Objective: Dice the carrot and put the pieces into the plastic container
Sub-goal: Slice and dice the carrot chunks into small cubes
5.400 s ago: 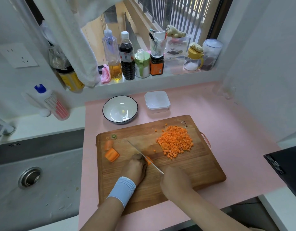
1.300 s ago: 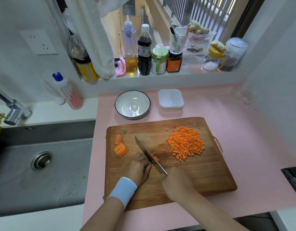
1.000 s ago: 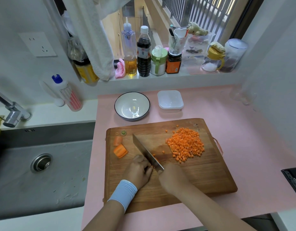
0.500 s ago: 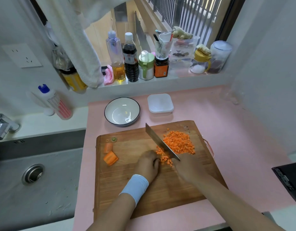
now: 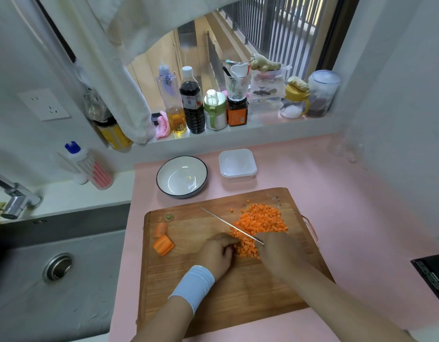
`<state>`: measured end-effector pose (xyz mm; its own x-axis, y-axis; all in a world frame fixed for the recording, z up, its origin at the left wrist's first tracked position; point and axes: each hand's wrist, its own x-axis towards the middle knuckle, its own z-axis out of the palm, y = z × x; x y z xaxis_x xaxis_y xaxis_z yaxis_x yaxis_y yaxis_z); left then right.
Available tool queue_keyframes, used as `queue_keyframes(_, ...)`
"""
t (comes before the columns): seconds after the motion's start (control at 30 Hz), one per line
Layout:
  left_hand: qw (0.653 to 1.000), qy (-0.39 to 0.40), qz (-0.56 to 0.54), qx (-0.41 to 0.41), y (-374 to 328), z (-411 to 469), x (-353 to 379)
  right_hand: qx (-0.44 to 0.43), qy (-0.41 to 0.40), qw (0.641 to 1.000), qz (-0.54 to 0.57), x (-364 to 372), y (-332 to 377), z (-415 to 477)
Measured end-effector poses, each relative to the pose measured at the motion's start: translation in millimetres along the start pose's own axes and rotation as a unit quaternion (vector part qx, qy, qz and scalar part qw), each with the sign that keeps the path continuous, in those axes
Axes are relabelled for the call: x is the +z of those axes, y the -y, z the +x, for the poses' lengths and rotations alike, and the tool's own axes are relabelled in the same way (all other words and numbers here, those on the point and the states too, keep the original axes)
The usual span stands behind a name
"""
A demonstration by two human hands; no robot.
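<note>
Shifted rightward, knife against diced carrot pile, bottle labels blurred

Home kitchen. Steel sink at 8 o'clock, faucet at 9, dish soap bottle behind it. Wall socket at 10. Windowsill at 12 is lined with an oil bottle, soy sauce bottle, jars and ginger root. Pink counter in the centre carries a wooden cutting board with diced carrot and a knife, and a bowl just beyond.
</note>
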<state>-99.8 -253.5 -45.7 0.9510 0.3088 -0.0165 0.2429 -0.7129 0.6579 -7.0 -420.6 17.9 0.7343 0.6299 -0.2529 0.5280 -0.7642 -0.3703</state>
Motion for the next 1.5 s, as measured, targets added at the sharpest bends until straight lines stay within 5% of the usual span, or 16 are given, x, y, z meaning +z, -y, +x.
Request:
queue_keyframes(0.17,0.982,-0.184,-0.026,0.034,9,-12,-38,-0.008,0.000,0.999,-0.044,-4,2,2)
queue_keyframes(0.33,0.995,0.024,0.069,0.065,-5,11,-12,0.045,-0.009,0.998,0.043,-10,0,5)
queue_keyframes(0.5,0.983,0.074,0.168,0.020,-21,29,20,0.064,-0.019,0.994,0.086,-18,-12,3)
queue_keyframes(0.73,0.970,0.113,0.213,0.033,-18,40,27,0.051,-0.028,0.992,0.113,-13,-26,-3)
queue_keyframes(0.97,0.988,0.061,0.140,0.037,-12,38,23,0.047,-0.035,0.991,0.117,-9,-26,1)
queue_keyframes(1.13,0.996,0.029,0.000,-0.089,-7,27,11,0.032,-0.027,0.994,0.101,-9,-21,6)
queue_keyframes(1.23,0.995,0.034,-0.017,-0.093,0,21,5,0.022,-0.030,0.996,0.075,-11,-17,4)
queue_keyframes(1.5,0.947,-0.315,0.052,0.043,2,2,-39,-0.064,-0.075,0.986,-0.136,-5,-11,-2)
